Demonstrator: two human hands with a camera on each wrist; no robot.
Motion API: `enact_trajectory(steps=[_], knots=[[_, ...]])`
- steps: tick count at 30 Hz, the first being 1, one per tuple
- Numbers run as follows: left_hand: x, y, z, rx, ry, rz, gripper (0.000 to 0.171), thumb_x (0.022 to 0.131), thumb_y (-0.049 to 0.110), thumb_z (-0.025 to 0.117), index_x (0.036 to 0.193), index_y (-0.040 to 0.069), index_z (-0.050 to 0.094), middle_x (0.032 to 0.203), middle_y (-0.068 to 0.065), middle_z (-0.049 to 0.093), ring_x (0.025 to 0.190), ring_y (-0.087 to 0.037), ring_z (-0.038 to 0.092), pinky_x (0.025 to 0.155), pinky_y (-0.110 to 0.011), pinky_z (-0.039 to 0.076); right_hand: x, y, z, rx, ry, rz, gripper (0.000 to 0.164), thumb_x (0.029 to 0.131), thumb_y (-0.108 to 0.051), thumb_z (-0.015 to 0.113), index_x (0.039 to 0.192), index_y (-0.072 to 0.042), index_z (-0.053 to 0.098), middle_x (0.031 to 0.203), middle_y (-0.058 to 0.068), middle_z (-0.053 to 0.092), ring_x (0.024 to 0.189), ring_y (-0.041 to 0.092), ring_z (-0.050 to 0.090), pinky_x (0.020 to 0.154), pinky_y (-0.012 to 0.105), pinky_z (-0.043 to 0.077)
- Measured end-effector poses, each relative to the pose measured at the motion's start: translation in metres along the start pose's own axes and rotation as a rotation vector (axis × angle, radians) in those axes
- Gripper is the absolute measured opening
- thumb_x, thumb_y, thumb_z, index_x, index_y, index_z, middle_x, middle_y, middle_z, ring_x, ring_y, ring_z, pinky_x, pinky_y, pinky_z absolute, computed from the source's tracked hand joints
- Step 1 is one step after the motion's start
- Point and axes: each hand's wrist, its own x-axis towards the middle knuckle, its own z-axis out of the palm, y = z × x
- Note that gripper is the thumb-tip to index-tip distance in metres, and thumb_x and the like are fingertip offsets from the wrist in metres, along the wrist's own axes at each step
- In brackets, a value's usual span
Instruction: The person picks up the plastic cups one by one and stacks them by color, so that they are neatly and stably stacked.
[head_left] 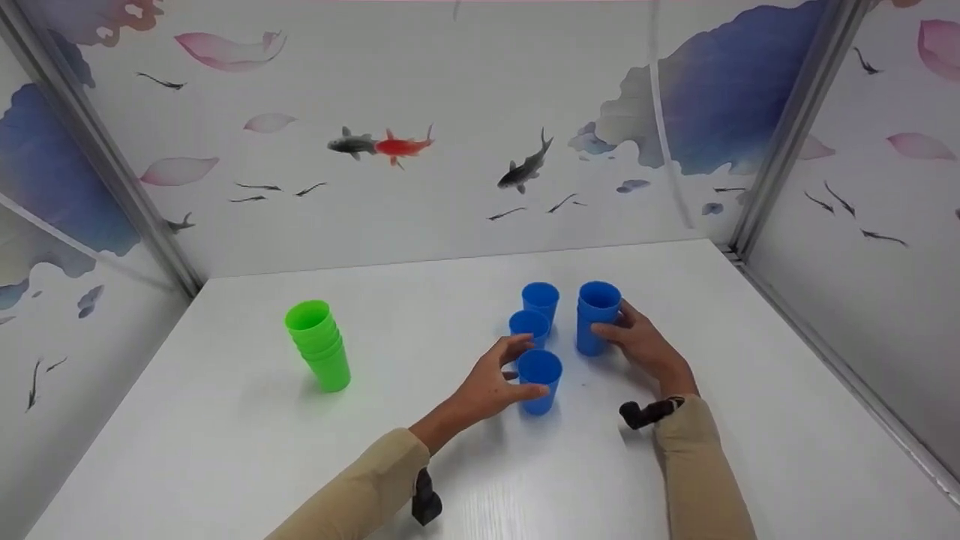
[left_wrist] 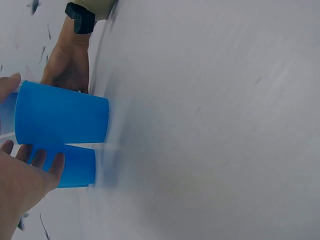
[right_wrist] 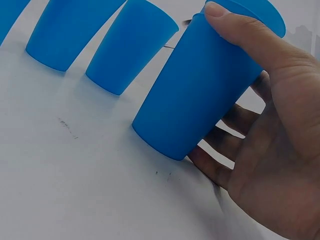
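Note:
My right hand [head_left: 643, 343] holds a stack of two nested blue cups [head_left: 591, 341] standing upright on the table. In the right wrist view its thumb [right_wrist: 235, 22] lies across the stack near the lower cup's rim, and the fingers [right_wrist: 227, 142] reach round the far side. My left hand [head_left: 486, 382] is spread around the nearest blue cup [head_left: 540, 386], thumb in front and fingers behind; the left wrist view shows the fingers [left_wrist: 52, 167] beside this cup [left_wrist: 62, 114]. Two more single blue cups, the middle one [head_left: 528, 322] and the back one [head_left: 541, 296], stand behind it.
A stack of nested green cups [head_left: 330, 364] stands on the left of the white table [head_left: 405, 322]. Walls printed with fish and petals [head_left: 465, 202] border the table at the back and both sides. Each wrist carries a small black camera.

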Motion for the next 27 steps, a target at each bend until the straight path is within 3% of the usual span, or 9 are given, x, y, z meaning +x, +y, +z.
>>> enact_trajectory(steps=[7, 14, 27], knots=[[0.003, -0.003, 0.008, 0.001, 0.017, -0.086, 0.083, 0.085, 0.036, 0.080, 0.152, 0.016, 0.036, 0.158, -0.012, 0.041, 0.145, -0.036, 0.041, 0.114, -0.051, 0.044, -0.002, -0.002, 0.000, 0.082, -0.030, -0.055, 0.108, 0.090, -0.047, 0.072, 0.162, -0.017, -0.002, 0.170, 0.017, 0.006, 0.156, 0.042, 0.007, 0.125, 0.059, 0.013], [0.000, -0.008, 0.016, 0.009, 0.041, -0.176, 0.077, 0.086, 0.037, 0.079, 0.148, 0.015, 0.039, 0.156, -0.013, 0.043, 0.145, -0.038, 0.041, 0.115, -0.055, 0.041, -0.002, -0.002, 0.002, 0.068, -0.034, -0.029, 0.110, 0.088, -0.051, 0.072, 0.162, -0.018, -0.002, 0.170, 0.016, 0.006, 0.157, 0.040, 0.008, 0.125, 0.059, 0.014], [0.010, 0.004, 0.018, 0.005, 0.093, -0.157, 0.074, 0.084, 0.041, 0.080, 0.144, 0.013, 0.044, 0.153, -0.012, 0.047, 0.144, -0.035, 0.043, 0.115, -0.054, 0.041, -0.002, -0.002, -0.001, 0.045, -0.025, -0.021, 0.110, 0.087, -0.055, 0.072, 0.163, -0.020, -0.001, 0.170, 0.014, 0.008, 0.157, 0.040, 0.008, 0.124, 0.061, 0.013]])
